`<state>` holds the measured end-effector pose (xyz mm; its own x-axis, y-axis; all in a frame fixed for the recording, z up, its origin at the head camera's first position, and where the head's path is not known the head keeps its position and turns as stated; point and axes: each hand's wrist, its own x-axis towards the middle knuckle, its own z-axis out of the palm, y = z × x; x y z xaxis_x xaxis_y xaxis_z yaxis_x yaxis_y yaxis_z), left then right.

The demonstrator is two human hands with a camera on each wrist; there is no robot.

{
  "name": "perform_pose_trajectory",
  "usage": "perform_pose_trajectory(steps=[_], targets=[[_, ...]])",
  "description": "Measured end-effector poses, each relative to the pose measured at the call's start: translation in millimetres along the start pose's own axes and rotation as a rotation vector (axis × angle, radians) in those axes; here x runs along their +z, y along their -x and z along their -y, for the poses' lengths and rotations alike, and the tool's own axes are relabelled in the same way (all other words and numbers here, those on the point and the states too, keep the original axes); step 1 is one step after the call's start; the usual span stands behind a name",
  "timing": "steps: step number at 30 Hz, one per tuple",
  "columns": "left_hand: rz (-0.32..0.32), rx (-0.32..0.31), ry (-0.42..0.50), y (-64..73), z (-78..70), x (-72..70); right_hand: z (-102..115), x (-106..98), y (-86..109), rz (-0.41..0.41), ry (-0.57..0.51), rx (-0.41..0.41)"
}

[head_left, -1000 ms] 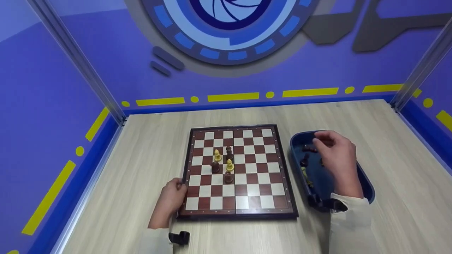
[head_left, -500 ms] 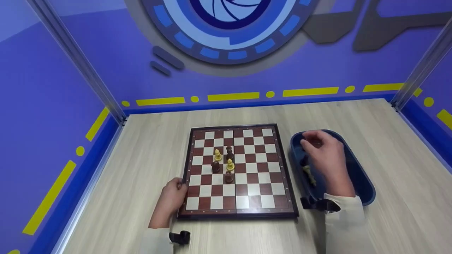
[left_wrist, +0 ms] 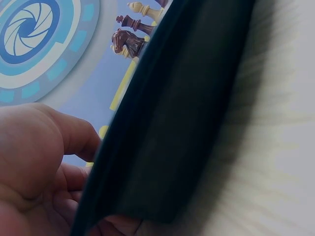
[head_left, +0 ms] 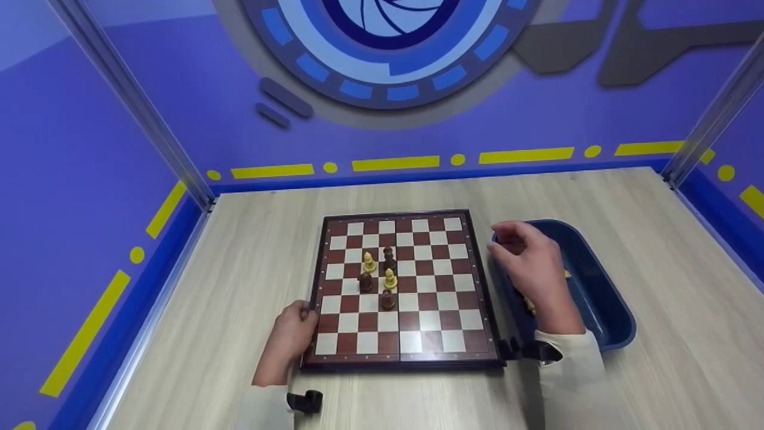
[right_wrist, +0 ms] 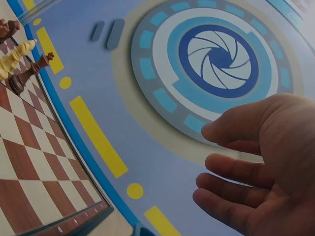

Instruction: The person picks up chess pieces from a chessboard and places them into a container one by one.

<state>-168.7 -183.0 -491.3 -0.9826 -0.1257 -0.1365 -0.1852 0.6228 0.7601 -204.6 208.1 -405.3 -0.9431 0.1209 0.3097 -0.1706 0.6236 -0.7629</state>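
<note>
My left hand (head_left: 292,331) grips the left edge of the chessboard (head_left: 439,298). In the left wrist view its fingers (left_wrist: 78,135) curl at the board's dark side. On the board stand a dark king (head_left: 389,258), a dark knight (head_left: 365,282), two cream bishops, one left (head_left: 369,263) and one right (head_left: 390,279), and another dark piece (head_left: 388,300) nearest me. My right hand (head_left: 533,269) hovers over the left rim of a dark blue tray (head_left: 618,322), thumb and fingers apart. Nothing shows between them in the right wrist view.
Inside the tray lie cream pieces, one (head_left: 530,306) partly under my right hand; the hand hides the tray's left part. Both stand on a wooden table (head_left: 256,239). Blue and purple panels (head_left: 418,134) close off the back and sides.
My right hand has moved left, from above the middle of the tray to its left rim beside the board. The left hand and the standing pieces stay where they were.
</note>
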Motion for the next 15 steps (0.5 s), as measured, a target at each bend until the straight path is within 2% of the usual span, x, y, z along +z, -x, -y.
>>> perform_pose_trajectory(steps=[10,15], targets=[[-0.01,0.011,-0.022,-0.9,-0.5,-0.7,10,14,4.4,0.079,-0.04,0.024],[0.0,-0.002,-0.004,-0.5,-0.4,-0.2,13,20,6.3,0.103,-0.056,-0.01]])
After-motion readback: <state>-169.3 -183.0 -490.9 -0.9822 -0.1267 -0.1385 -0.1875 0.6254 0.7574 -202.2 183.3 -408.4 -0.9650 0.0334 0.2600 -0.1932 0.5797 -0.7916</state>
